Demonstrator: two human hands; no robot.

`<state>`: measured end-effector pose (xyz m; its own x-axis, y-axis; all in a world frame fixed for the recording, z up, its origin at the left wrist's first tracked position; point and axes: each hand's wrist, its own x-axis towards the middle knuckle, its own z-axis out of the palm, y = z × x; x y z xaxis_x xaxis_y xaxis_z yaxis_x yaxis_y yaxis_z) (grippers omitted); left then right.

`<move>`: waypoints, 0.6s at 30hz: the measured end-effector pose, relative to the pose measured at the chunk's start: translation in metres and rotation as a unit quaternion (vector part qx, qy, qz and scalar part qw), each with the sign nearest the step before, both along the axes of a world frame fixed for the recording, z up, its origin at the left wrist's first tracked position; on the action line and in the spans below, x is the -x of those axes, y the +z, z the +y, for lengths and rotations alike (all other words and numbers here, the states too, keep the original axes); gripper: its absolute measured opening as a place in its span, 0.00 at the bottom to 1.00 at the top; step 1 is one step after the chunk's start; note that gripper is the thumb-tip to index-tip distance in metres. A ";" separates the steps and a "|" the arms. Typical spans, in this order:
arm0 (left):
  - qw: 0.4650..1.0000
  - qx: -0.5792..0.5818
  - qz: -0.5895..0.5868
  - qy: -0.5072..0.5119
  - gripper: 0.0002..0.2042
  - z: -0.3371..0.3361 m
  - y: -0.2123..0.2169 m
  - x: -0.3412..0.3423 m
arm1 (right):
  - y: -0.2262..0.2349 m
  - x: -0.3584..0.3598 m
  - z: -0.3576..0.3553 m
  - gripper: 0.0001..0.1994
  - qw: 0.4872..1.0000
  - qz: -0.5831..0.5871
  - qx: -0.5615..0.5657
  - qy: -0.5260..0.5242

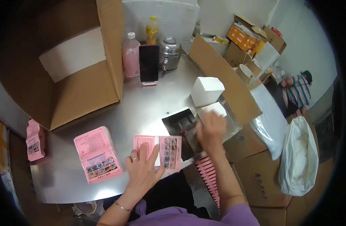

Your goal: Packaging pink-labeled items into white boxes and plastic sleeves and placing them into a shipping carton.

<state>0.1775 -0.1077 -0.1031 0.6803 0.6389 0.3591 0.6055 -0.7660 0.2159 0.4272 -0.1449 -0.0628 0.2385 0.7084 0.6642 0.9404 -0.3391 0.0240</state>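
My left hand (143, 162) lies with fingers stretched over a pink printed leaflet (170, 150) near the table's front edge. Its index finger rests along a narrow white strip (157, 151) on the leaflet. My right hand (212, 130) is blurred by motion above the right side of a black open tray-like holder (176, 121); whether its fingers hold anything does not show. A small red glow appears in the holder. Just behind the right hand are two white boxes (207, 92). A thick stack of pink leaflets (98, 154) lies to the left.
A large open carton (84, 98) fills the left back. A phone on a stand (149, 66), pink bottle (131, 56), yellow bottle (152, 32) and metal canister (170, 52) stand behind. Cartons (259, 175) and a white bag (299, 160) line the right, where another person (298, 90) works.
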 end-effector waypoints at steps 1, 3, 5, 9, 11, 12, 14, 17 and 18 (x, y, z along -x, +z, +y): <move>0.998 0.054 0.024 0.008 0.29 -0.002 0.007 -0.009 | -0.007 -0.030 -0.001 0.11 0.997 -0.049 -0.033 -0.047; 0.998 0.062 0.031 0.005 0.32 0.000 0.005 -0.021 | -0.031 -0.062 -0.008 0.10 0.998 -0.011 -0.012 -0.058; 1.000 0.017 -0.002 -0.002 0.32 0.005 0.000 -0.018 | -0.036 -0.061 -0.013 0.10 0.996 0.044 0.021 -0.069; 0.999 0.004 -0.027 -0.039 0.31 0.005 0.012 -0.014 | -0.029 -0.062 -0.010 0.07 0.994 0.102 -0.004 -0.049; 0.998 0.035 -0.014 -0.054 0.30 0.004 0.010 -0.017 | -0.040 -0.067 -0.014 0.08 0.993 0.110 -0.032 -0.032; 0.997 0.050 -0.004 -0.064 0.27 0.003 0.002 -0.021 | -0.044 -0.069 -0.017 0.12 0.991 0.118 -0.061 -0.014; 0.995 0.065 0.010 -0.071 0.24 0.004 -0.011 -0.021 | -0.043 -0.067 -0.022 0.15 0.993 0.103 -0.064 -0.004; 0.985 0.073 -0.034 -0.154 0.26 0.010 -0.016 -0.010 | -0.053 -0.025 -0.020 0.20 0.984 0.106 -0.046 0.135; 0.987 0.103 -0.057 -0.111 0.30 0.010 -0.012 -0.006 | -0.062 0.008 -0.025 0.21 0.959 0.118 -0.051 0.253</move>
<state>0.1834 -0.0975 -0.1154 0.7744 0.5464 0.3191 0.3905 -0.8095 0.4384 0.4189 -0.1698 -0.1247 0.0348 0.7074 0.7060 0.9603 0.1718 -0.2196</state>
